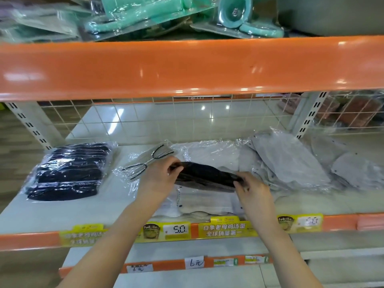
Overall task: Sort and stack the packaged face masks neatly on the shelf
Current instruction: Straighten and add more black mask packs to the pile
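A dark packaged face mask (205, 176) is lifted just above the middle of the white shelf (83, 208). My left hand (160, 177) pinches its left end and my right hand (252, 189) grips its right end. A stack of black packaged masks (68, 171) lies at the left of the shelf. White packaged masks (203, 202) lie under my hands, with one clear pack's ear loops (149, 161) showing. A loose heap of grey packaged masks (291, 163) spreads at the right.
An orange upper shelf edge (187, 67) hangs low overhead, with teal plastic goods (145, 15) on it. A wire grid (187, 117) backs the shelf. Yellow price labels (224, 228) line the front rail. Lower shelves (187, 265) sit below.
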The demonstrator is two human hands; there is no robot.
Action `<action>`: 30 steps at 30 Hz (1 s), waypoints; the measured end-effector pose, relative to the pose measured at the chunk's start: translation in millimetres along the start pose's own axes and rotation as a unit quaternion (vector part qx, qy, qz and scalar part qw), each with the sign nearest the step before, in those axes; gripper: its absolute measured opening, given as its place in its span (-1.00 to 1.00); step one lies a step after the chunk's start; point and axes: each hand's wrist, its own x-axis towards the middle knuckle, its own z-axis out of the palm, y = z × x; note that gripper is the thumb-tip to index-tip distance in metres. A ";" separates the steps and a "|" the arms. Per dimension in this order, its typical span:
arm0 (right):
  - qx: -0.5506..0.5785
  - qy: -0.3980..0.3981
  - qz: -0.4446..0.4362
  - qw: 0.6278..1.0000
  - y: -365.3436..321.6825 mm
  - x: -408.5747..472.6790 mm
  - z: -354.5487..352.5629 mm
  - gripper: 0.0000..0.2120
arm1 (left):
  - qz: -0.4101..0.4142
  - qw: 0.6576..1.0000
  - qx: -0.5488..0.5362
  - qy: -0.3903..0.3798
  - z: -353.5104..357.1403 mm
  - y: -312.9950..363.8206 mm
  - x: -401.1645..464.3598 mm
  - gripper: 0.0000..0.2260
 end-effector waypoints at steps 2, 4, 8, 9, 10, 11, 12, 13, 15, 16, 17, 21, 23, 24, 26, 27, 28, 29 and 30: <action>0.073 0.000 0.059 0.996 -4.1 3.5 1.3 -0.90 | -0.026 0.998 -0.053 0.008 -8.0 -6.5 -2.4 -0.88; 0.152 0.003 0.112 0.982 -12.4 6.3 3.7 -0.90 | -0.034 0.997 -0.074 0.015 -11.3 -15.5 -5.2 -0.89; 0.217 0.017 0.159 0.963 -31.1 6.5 11.6 -0.89 | 0.002 0.998 -0.048 0.028 -14.8 -37.9 -11.5 -0.84; 0.218 0.012 0.165 0.962 -34.2 6.1 15.3 -0.89 | 0.023 0.999 -0.011 0.040 -16.3 -45.6 -13.5 -0.80; 0.217 0.005 0.169 0.962 -38.1 5.8 19.5 -0.89 | 0.063 0.996 0.044 0.054 -16.8 -55.0 -14.5 -0.76; 0.217 0.001 0.174 0.960 -42.5 5.9 24.4 -0.90 | 0.110 0.986 0.103 0.069 -16.9 -65.1 -15.4 -0.70; 0.226 0.002 0.182 0.957 -47.0 6.1 29.3 -0.90 | 0.155 0.974 0.145 0.078 -17.5 -74.6 -15.8 -0.66; 0.241 0.007 0.190 0.952 -52.6 6.2 34.5 -0.90 | 0.190 0.966 0.159 0.076 -19.8 -82.3 -16.5 -0.64; 0.284 0.017 0.215 0.934 -64.6 5.9 45.9 -0.89 | 0.249 0.955 0.152 0.045 -27.9 -92.0 -19.3 -0.60; 0.309 0.022 0.231 0.922 -70.8 5.7 51.7 -0.89 | 0.275 0.948 0.156 0.022 -31.8 -95.8 -22.4 -0.57; 0.336 0.025 0.247 0.908 -76.0 5.8 58.3 -0.86 | 0.298 0.940 0.165 -0.002 -35.6 -100.0 -25.9 -0.53; 0.467 0.014 0.322 0.823 -99.7 5.9 79.1 -0.81 | 0.322 0.930 0.175 -0.024 -51.0 -124.3 -30.7 -0.54; 0.476 -0.012 0.335 0.813 -110.6 4.9 86.5 -0.84 | 0.325 0.931 0.166 0.021 -59.6 -135.2 -27.4 -0.70; 0.442 -0.038 0.328 0.834 -114.3 3.8 91.7 -0.87 | 0.324 0.931 0.161 0.044 -64.9 -139.5 -25.7 -0.74; 0.262 -0.060 0.252 0.930 -120.8 1.9 103.6 -0.88 | 0.319 0.930 0.162 0.088 -76.1 -146.1 -22.9 -0.76; 0.145 -0.035 0.173 0.974 -123.5 1.5 111.0 -0.88 | 0.314 0.928 0.171 0.106 -82.0 -149.7 -21.7 -0.76; 0.044 0.004 0.076 0.996 -127.5 0.2 118.1 -0.85 | 0.308 0.926 0.179 0.122 -87.0 -154.5 -20.1 -0.76; -0.026 0.026 -0.015 0.999 -132.3 -1.8 126.0 -0.83 | 0.301 0.926 0.185 0.136 -91.6 -160.3 -18.3 -0.77; -0.071 0.033 -0.086 0.993 -140.1 -4.6 132.8 -0.77 | 0.294 0.926 0.189 0.143 -96.0 -167.4 -16.7 -0.78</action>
